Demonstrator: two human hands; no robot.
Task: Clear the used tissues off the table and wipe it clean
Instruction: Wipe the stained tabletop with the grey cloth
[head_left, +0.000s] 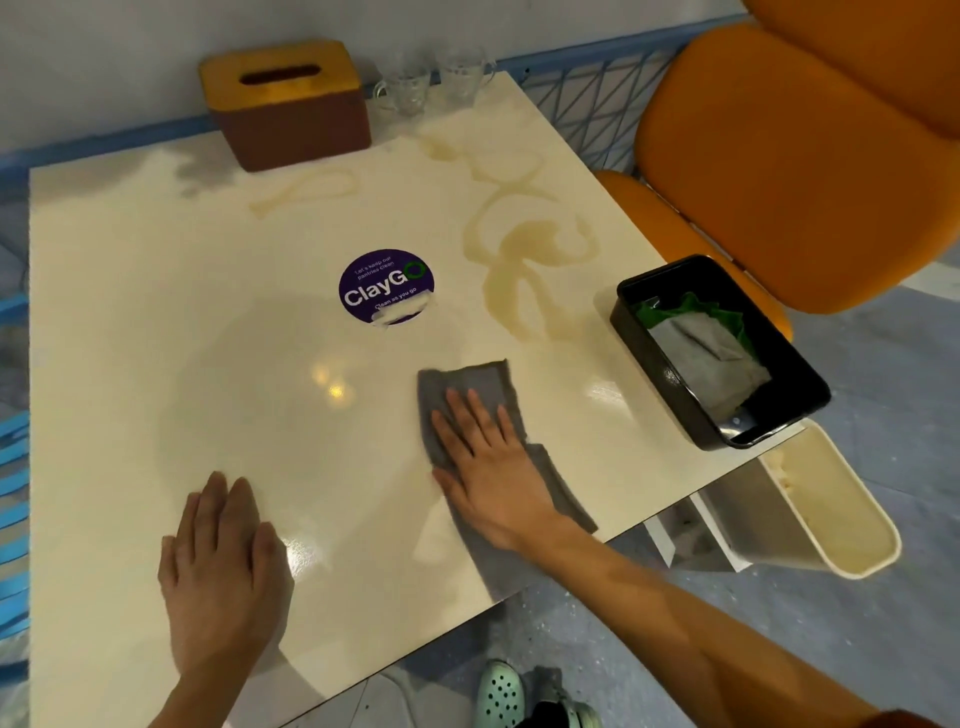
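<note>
Pressing my right hand (485, 457) flat, fingers straight, on the grey cloth (467, 387) near the table's (156, 312) right edge. My left hand (221, 566) lies flat and spread on bare tabletop. Brown stains (524, 249) streak beyond the cloth. A black bin (660, 395) beside them holds a tissue (706, 353).

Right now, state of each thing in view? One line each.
table, brown streaks unwiped at far right.
grey cloth, spread on table.
right hand, fingers straight, presses grey cloth.
left hand, rests flat on table.
tissue box, upright, no tissue showing.
black bin, open top, cloth-like material inside.
left glass cup, upright.
right glass cup, upright.
</note>
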